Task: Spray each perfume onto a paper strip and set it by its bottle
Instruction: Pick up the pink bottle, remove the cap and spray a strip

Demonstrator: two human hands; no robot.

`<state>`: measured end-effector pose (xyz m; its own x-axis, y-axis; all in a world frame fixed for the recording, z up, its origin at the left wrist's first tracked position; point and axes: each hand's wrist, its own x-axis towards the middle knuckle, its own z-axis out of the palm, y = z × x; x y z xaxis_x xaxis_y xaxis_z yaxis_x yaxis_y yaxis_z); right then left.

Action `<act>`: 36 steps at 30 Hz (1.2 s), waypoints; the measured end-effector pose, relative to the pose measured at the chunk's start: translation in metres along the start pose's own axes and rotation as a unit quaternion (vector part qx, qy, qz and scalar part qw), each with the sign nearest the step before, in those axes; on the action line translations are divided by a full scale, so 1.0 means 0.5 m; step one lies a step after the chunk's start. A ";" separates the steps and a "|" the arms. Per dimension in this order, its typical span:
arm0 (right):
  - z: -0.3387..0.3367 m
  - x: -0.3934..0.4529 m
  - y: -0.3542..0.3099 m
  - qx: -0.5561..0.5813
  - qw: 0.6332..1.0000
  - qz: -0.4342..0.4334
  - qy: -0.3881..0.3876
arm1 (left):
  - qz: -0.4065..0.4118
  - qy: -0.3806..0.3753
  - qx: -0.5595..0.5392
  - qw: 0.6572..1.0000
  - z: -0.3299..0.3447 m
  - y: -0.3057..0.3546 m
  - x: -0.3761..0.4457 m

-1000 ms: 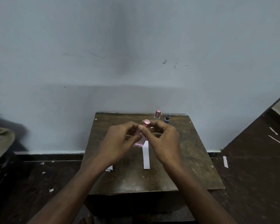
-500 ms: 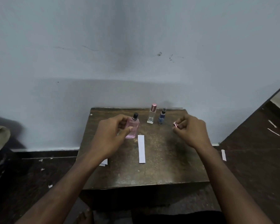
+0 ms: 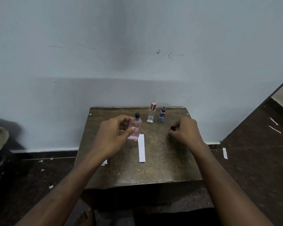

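On the brown table (image 3: 153, 173), my left hand (image 3: 112, 137) grips the uncapped pink bottle (image 3: 135, 128) for spraying the paper strip (image 3: 141, 148), my right hand (image 3: 185, 130) pinching its cap (image 3: 172, 128) aside.

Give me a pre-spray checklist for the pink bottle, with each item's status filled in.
1. Cap off pink bottle: ok, black nozzle bare.
2. Left hand grips the bottle: ok, fingers curled round it.
3. Right hand free for the strip: not ok, it holds a small dark-ended thing, probably the cap.
4. Paper strip within reach: ok, flat on the table beside the bottle.
5. Nozzle aimed at strip: cannot tell.
6. Clear bottle and blue bottle out of the way: ok, upright at the back.
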<state>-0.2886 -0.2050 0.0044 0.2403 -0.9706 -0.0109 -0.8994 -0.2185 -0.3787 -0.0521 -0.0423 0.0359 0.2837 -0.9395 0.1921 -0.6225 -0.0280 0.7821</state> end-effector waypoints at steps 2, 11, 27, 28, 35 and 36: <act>-0.010 -0.007 -0.006 -0.001 1.000 0.011 -0.006 | -0.005 -0.005 -0.018 1.000 0.001 0.003 0.000; -0.037 -0.136 -0.166 0.432 0.885 -0.126 -0.120 | -0.069 -0.072 -0.264 0.959 0.009 0.029 -0.003; -0.035 -0.136 -0.185 0.596 0.774 -0.060 -0.205 | -0.015 0.078 -0.147 0.986 0.006 0.023 0.009; -0.040 -0.140 -0.188 0.607 0.750 -0.063 -0.255 | -0.026 0.053 -0.201 0.978 0.008 0.028 0.012; -0.042 -0.139 -0.198 0.664 0.654 -0.021 -0.362 | -0.004 0.029 -0.310 0.950 0.002 0.051 0.005; -0.041 -0.139 -0.196 0.656 0.659 -0.022 -0.368 | 0.004 0.029 -0.310 0.950 0.001 0.049 0.003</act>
<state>-0.2247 -0.1183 0.0615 0.8009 -0.5500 -0.2367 0.0878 0.4989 -0.8622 -0.0674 -0.0448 0.0552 0.3306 -0.9182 0.2182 -0.0800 0.2031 0.9759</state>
